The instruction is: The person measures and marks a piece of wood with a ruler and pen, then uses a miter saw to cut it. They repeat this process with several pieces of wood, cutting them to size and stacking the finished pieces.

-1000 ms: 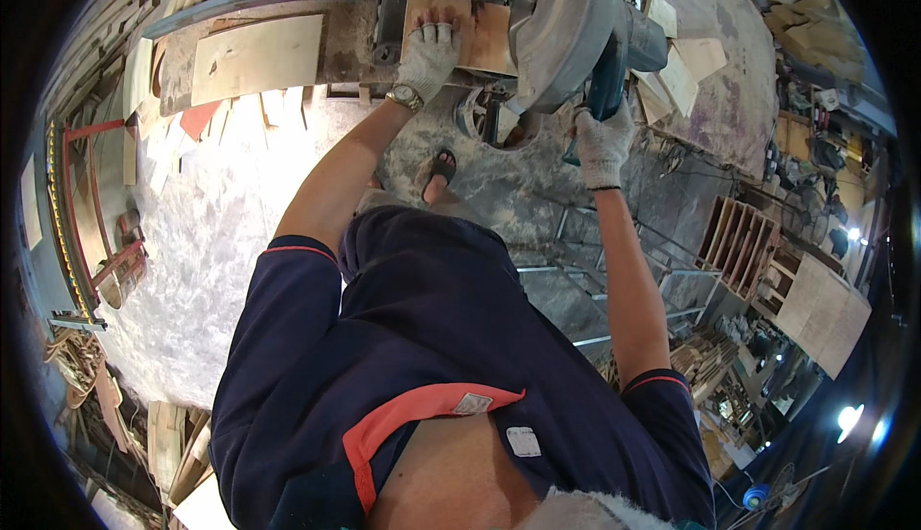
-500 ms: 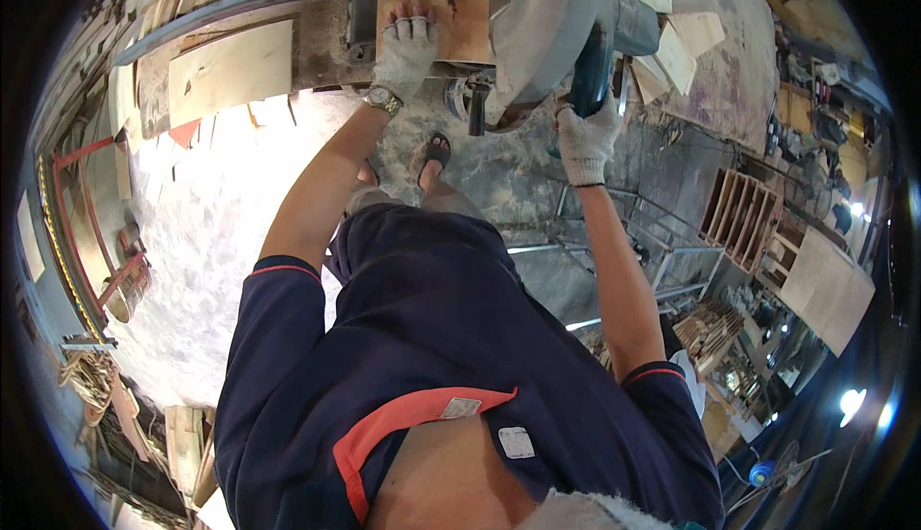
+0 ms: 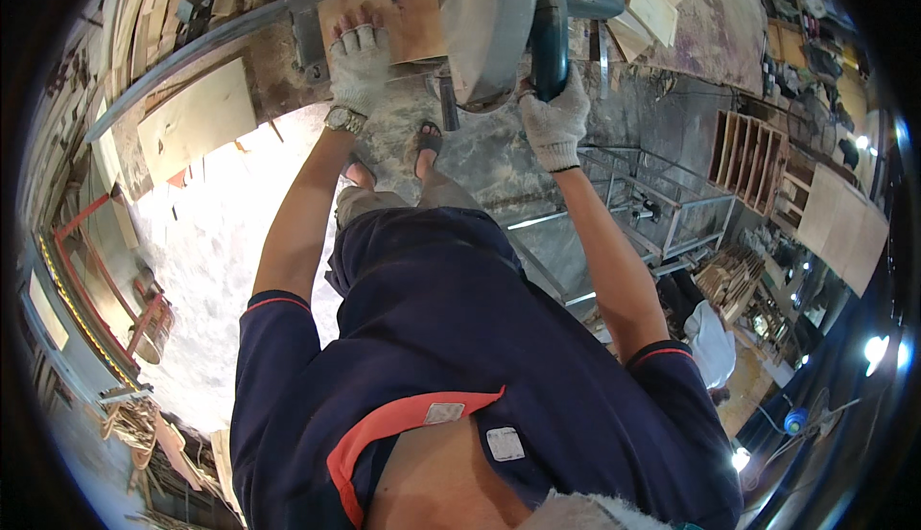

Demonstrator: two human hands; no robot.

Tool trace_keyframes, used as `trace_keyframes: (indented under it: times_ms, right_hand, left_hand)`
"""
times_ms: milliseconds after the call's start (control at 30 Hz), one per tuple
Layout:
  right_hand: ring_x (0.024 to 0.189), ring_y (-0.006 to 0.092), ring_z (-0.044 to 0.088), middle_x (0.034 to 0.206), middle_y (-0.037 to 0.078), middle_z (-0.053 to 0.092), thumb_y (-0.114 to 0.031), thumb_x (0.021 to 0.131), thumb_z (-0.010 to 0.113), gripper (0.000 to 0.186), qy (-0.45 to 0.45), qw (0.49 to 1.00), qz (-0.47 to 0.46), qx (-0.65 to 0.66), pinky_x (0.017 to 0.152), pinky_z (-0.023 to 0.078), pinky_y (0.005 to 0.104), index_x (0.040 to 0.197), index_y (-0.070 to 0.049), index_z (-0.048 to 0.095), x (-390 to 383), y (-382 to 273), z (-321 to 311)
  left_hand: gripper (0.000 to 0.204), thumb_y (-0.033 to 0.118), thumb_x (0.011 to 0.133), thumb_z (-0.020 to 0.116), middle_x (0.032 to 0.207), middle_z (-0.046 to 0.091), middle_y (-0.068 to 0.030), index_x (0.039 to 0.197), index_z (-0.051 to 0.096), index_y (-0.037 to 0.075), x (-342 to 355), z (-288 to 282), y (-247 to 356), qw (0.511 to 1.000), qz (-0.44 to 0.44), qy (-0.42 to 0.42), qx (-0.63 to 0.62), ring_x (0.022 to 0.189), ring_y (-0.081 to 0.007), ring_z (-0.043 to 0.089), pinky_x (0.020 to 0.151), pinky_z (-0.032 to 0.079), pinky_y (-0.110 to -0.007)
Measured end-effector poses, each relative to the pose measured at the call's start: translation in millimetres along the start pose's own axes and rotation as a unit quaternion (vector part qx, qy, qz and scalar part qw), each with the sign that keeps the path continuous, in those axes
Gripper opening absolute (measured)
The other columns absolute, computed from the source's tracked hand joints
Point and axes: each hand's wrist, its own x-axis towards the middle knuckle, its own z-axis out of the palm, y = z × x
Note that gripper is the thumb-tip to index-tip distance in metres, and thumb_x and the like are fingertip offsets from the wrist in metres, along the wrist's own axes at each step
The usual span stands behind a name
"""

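My left hand (image 3: pixel 360 74), in a pale knitted glove with bare fingertips, lies with its fingers stretched over an orange-brown board (image 3: pixel 417 22) on the saw's bed. My right hand (image 3: pixel 554 117), gloved alike, grips the dark teal handle (image 3: pixel 549 41) of a large miter saw. Its grey guard (image 3: pixel 484 22), partly smeared, stands just right of the board and hides the blade. A black lever (image 3: pixel 448 103) hangs below the board's front edge.
A pale panel (image 3: pixel 192 122) lies left on the bench, offcuts (image 3: pixel 652 7) right. My sandalled foot (image 3: pixel 428 146) stands below. A metal frame (image 3: pixel 672 218), wooden rack (image 3: pixel 743 161) and red-framed cart (image 3: pixel 86 223) surround me. Another person in white (image 3: pixel 710 343) is at lower right.
The view has turned, so saw, board and both hands sit further left in the picture. The grips look the same. The person in white has come further into view at the right.
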Motion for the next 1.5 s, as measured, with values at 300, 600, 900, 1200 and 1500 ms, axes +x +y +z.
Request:
trace_keyframes:
  times_ms: [300,600,900,1200,1500]
  right_hand:
    - [0.078,0.0402,0.068,0.085,0.018,0.067,-0.025,0.074,0.077,0.042,-0.009,0.997,0.055,-0.045,0.072,0.053,0.0486,0.106,-0.006,0.057,-1.9,14.7,22.0]
    - [0.089,0.0415,0.069,0.098,0.021,0.067,-0.028,0.071,0.076,0.067,-0.046,0.994,0.08,-0.058,0.076,0.054,0.0515,0.13,-0.01,0.05,-2.1,30.4,33.4]
    - [0.089,0.0392,0.07,0.098,0.024,0.069,-0.03,0.081,0.069,0.052,-0.086,0.996,-0.03,0.001,0.08,0.057,0.0464,0.124,-0.005,0.056,16.2,-31.4,-40.9]
    - [0.077,0.035,0.07,0.083,0.022,0.071,-0.03,0.085,0.061,0.036,-0.057,0.929,-0.359,0.064,0.07,0.053,0.0451,0.099,0.002,0.067,153.4,-124.1,-144.4]
    - [0.099,0.0444,0.068,0.103,0.026,0.072,-0.06,0.094,0.052,0.068,-0.092,0.995,0.032,-0.025,0.089,0.053,0.0523,0.105,0.005,0.069,85.6,48.8,68.9]
  left_hand:
    - [0.06,0.019,0.093,0.056,0.153,0.045,-0.0256,0.149,0.044,0.0,6.1,-11.9,1.2,0.996,-0.001,-0.073,0.046,0.139,-0.046,0.047,0.116,0.036,-0.056]
    - [0.076,0.031,0.086,0.069,0.149,0.049,-0.0252,0.149,0.043,-0.001,16.4,-41.8,-6.5,0.995,0.016,-0.101,0.002,0.136,-0.0452,0.048,0.116,0.035,-0.054]
    - [0.071,0.025,0.081,0.072,0.152,0.048,-0.0153,0.147,0.048,0.016,10.0,-65.1,-10.1,0.994,-0.025,-0.108,0.004,0.138,-0.0418,0.046,0.109,0.036,-0.065]
    - [0.066,0.005,0.083,0.061,0.133,0.059,-0.0198,0.147,0.048,0.004,-112.9,-101.4,2.3,0.851,-0.225,-0.019,-0.474,0.115,-0.0331,0.062,0.088,0.052,-0.033]
    - [0.048,0.011,0.094,0.055,0.134,0.057,-0.0237,0.138,0.048,-0.006,-285.7,-116.9,2.5,0.417,-0.455,0.039,-0.786,0.114,-0.0423,0.064,0.099,0.055,-0.058]
